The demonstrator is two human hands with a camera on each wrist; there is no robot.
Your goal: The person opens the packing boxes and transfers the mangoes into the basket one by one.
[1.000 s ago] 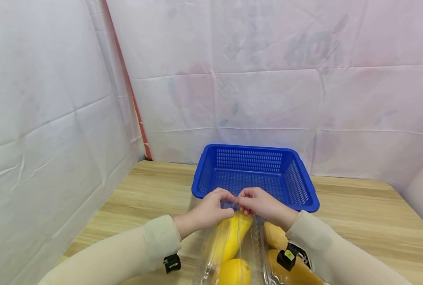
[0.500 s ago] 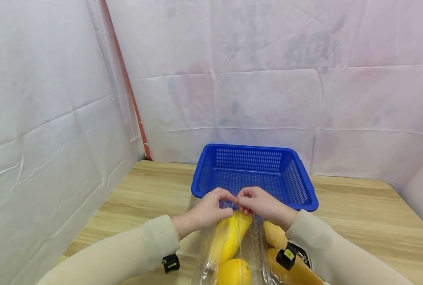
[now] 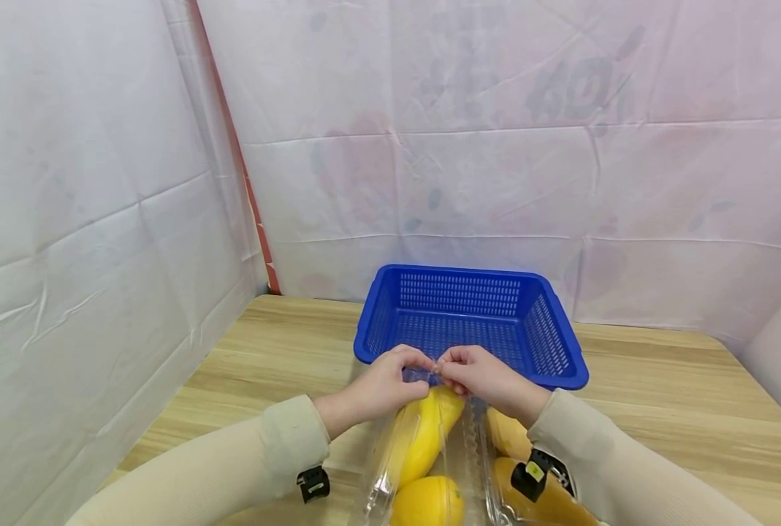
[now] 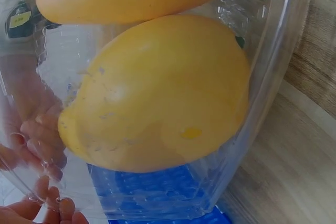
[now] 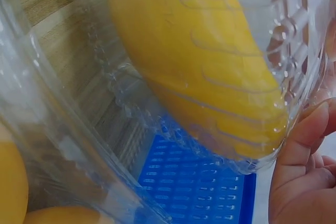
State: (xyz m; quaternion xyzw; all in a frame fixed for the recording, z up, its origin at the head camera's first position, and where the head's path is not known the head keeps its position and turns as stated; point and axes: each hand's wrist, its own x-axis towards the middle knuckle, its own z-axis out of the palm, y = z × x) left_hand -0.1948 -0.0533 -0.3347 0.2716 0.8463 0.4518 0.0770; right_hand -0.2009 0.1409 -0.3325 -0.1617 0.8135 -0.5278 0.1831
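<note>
In the head view a clear plastic fruit box [image 3: 469, 475] lies in front of the basket. A long, curved yellow fruit [image 3: 423, 446] and a rounder yellow fruit [image 3: 429, 502] show through its left part. My left hand [image 3: 386, 383] curls thumb and index finger at the box's far edge. My right hand [image 3: 482, 376] pinches that same edge, fingertips meeting the left index finger. The left wrist view shows a lemon-shaped fruit [image 4: 163, 93] behind clear plastic. In the right wrist view my right hand's thumb [image 5: 304, 145] is right at the ridged rim.
A blue perforated basket [image 3: 456, 277] stands just beyond the hands on the wooden table [image 3: 666, 387]. More orange-yellow fruit [image 3: 508, 436] sits in clear plastic under the right forearm. White printed sheets [image 3: 495, 168] hang behind and at the left.
Both hands stay almost in place at the box's far edge. The left hand and the fruit in the left part shift very slightly.
</note>
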